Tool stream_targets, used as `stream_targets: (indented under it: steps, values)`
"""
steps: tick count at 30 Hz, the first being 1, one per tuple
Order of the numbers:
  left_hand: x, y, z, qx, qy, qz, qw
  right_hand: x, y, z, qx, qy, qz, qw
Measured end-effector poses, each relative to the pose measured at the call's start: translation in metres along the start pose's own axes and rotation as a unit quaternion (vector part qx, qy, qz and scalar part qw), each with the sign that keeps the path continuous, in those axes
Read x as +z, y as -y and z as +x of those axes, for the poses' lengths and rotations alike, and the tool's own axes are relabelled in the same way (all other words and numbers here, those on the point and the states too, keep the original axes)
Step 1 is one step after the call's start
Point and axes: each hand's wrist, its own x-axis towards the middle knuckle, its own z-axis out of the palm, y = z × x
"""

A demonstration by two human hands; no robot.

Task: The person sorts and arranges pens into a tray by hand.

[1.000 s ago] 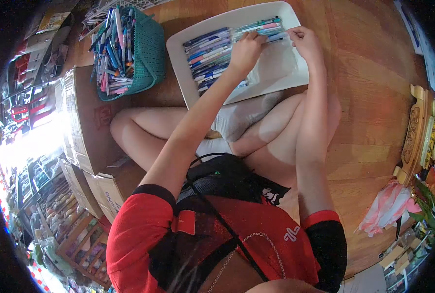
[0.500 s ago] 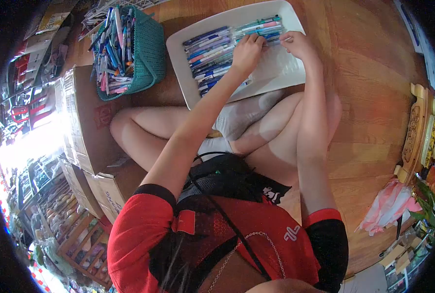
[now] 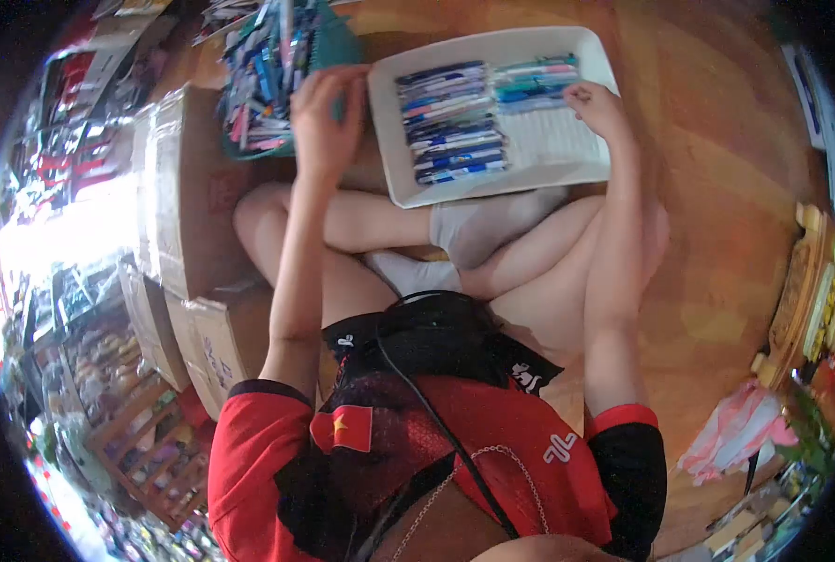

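A white tray lies on the floor before my crossed legs. Inside it, a long column of pens fills the left side, and a shorter column of pens sits at the upper right. My right hand is over the tray's right side, its fingers curled together near the ends of the right column; whatever they pinch, if anything, is hidden. My left hand hovers between tray and basket, fingers apart, slightly blurred, nothing seen in it. Just left of it stands a teal basket heaped with loose pens.
Cardboard boxes stand to the left, close to my knee. On the wooden floor at right are a carved wooden piece and a pink-and-white plastic bag. A slatted wooden rack is at lower left.
My left hand has left the pens in the tray and moved left to beside the basket. My right hand stays at the tray's right side. The whole view has shifted slightly.
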Motion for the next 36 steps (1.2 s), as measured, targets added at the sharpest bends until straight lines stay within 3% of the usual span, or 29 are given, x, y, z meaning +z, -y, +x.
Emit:
stream_targets:
  steps: [3, 4, 6, 9, 13, 17, 18, 23, 27, 30, 36]
  values:
    - [-0.061, 0.051, -0.006, -0.075, 0.000, 0.097, 0.993, 0.009, -0.004, 0.009, -0.006, 0.027, -0.009, 1.000]
    - [-0.076, 0.064, -0.009, -0.131, 0.049, 0.115, 0.983, 0.008, 0.002, 0.004, 0.004, 0.038, 0.003, 0.999]
    - [-0.094, 0.087, -0.012, -0.040, 0.102, 0.189, 0.976, 0.006, 0.008, 0.003, 0.005, 0.046, 0.015, 0.999]
    - [-0.095, 0.098, -0.015, -0.033, 0.131, 0.187, 0.973, 0.011, 0.007, 0.003, -0.018, 0.030, 0.032, 0.999]
    - [-0.086, 0.105, -0.010, -0.240, 0.103, 0.138, 0.955, 0.014, 0.018, -0.006, -0.031, -0.002, 0.049, 0.998]
    - [-0.077, 0.105, -0.004, -0.160, -0.002, 0.212, 0.964, 0.013, 0.044, -0.025, -0.026, -0.048, 0.038, 0.998]
    - [-0.074, 0.106, -0.002, -0.175, -0.015, 0.227, 0.958, 0.015, 0.046, -0.026, -0.031, -0.057, 0.057, 0.996]
    - [-0.060, 0.140, 0.004, -0.209, 0.039, 0.221, 0.952, 0.025, 0.080, -0.048, -0.056, -0.078, 0.112, 0.989]
    - [-0.068, 0.132, 0.013, -0.235, 0.089, 0.209, 0.945, 0.043, 0.100, -0.078, -0.054, -0.060, 0.147, 0.986]
    - [-0.074, 0.136, 0.012, -0.202, 0.109, 0.219, 0.949, 0.059, 0.108, -0.101, -0.050, -0.036, 0.175, 0.983]
    - [-0.099, 0.115, 0.014, -0.228, 0.031, 0.128, 0.965, 0.065, 0.130, -0.127, -0.042, -0.027, 0.194, 0.980]
